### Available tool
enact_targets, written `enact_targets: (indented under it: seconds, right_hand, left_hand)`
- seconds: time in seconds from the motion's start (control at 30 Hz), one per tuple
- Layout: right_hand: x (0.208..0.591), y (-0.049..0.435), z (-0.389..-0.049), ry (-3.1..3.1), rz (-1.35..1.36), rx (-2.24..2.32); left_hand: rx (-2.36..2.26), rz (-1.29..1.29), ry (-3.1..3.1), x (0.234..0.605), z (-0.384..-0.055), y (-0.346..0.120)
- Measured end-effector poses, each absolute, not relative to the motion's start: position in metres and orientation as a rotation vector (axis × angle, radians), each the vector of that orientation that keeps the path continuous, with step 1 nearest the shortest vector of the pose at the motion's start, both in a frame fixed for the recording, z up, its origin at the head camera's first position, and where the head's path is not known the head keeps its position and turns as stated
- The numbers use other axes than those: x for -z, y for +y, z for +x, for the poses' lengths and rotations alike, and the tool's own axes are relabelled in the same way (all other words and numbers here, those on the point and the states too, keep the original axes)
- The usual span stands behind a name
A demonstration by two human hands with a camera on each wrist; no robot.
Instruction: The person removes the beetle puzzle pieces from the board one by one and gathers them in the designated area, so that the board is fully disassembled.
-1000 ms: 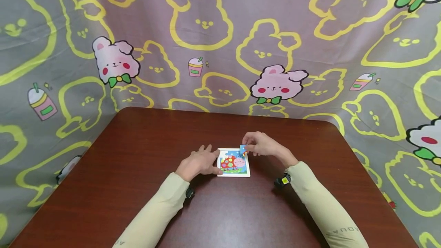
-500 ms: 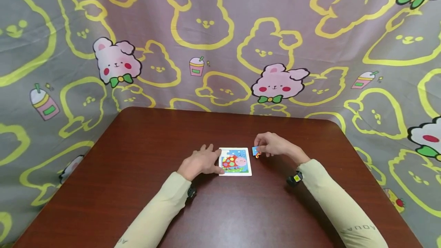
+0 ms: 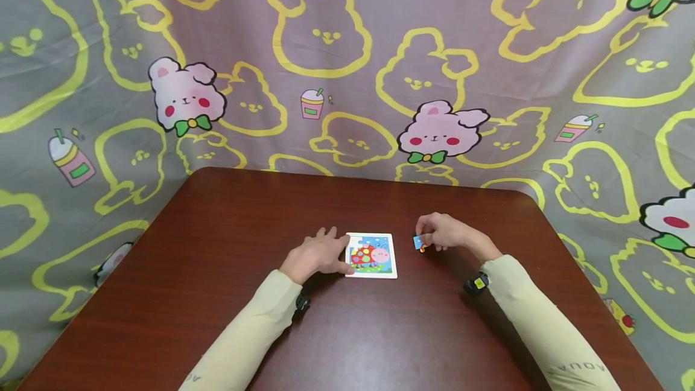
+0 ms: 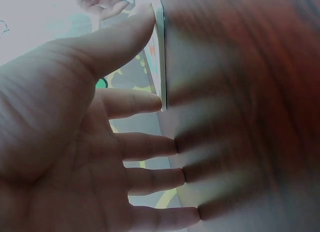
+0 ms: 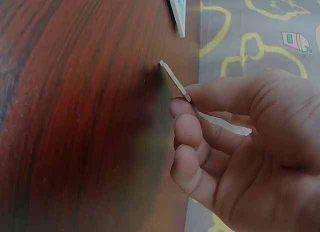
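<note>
So the right hand (image 3: 446,231) has 1 blue puzzle piece (image 3: 417,242) pinched, poking out at that hand's left, and it's to the right of the ladybug puzzle (image 3: 371,256), not touching it. Left hand (image 3: 319,254) is spread, thumb and 1 finger on the puzzle's left edge, flat on the counter (image 3: 347,324).

Two grips (image 3: 317,252) (image 3: 445,231), one puzzle (image 3: 373,256), one loose piece (image 3: 417,242), one table (image 3: 347,330)
</note>
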State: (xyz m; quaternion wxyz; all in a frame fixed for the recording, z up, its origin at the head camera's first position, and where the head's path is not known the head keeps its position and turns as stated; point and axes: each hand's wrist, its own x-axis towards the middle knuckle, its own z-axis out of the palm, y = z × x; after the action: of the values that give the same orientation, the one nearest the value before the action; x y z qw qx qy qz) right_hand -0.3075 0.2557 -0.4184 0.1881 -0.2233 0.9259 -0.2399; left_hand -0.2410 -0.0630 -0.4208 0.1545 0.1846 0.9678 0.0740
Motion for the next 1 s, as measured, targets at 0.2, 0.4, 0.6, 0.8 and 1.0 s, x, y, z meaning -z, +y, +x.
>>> enact_targets:
  seconds: [0.2,0.4,0.6,0.8,1.0]
  right_hand:
    - [0.422,0.258,-0.307,2.585,-0.654,0.653]
    - [0.426,0.26,-0.306,2.57,-0.639,0.636]
    - [0.422,0.257,-0.305,2.579,-0.649,0.632]
    - [0.416,0.252,-0.306,2.61,-0.657,0.653]
    - [0.406,0.236,-0.305,2.619,-0.668,0.712]
  left_hand:
    - [-0.218,0.533,2.779,0.421,-0.241,-0.063]
    - [-0.209,0.536,2.771,0.422,-0.241,-0.062]
    - [-0.21,0.516,2.768,0.421,-0.241,-0.063]
    - [-0.199,0.516,2.768,0.422,-0.241,-0.061]
    - [-0.205,0.517,2.772,0.421,-0.241,-0.061]
